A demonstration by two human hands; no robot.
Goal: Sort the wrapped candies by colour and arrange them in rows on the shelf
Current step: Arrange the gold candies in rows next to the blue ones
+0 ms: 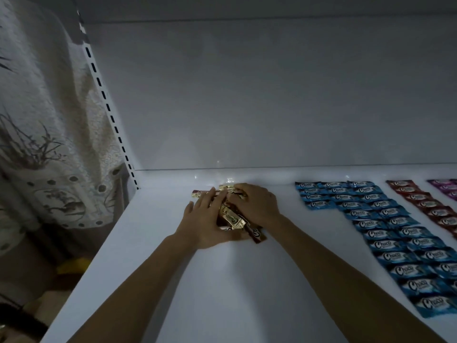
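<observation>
Bracketing the gold-and-brown candy pile (pixel 231 216) from both sides, the left hand (pixel 205 216) lay flat, fingers straight against it, while the right hand (pixel 256 206) curled its fingers over the top. The pile sat jumbled on the shelf (pixel 153 243) near the back wall (pixel 247 107). Blue rows (pixel 385 224) ran front-to-back on the right, so the open room lay left and forward.

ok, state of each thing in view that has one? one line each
candy pile: gold and brown, unsorted heap between both hands
left hand: fingers straight, resting on the pile
right hand: fingers curled over the pile's far side
blue candies: sorted, flat in rows
red candies: sorted, one column in view
purple candies: laid out, mostly out of frame
</observation>
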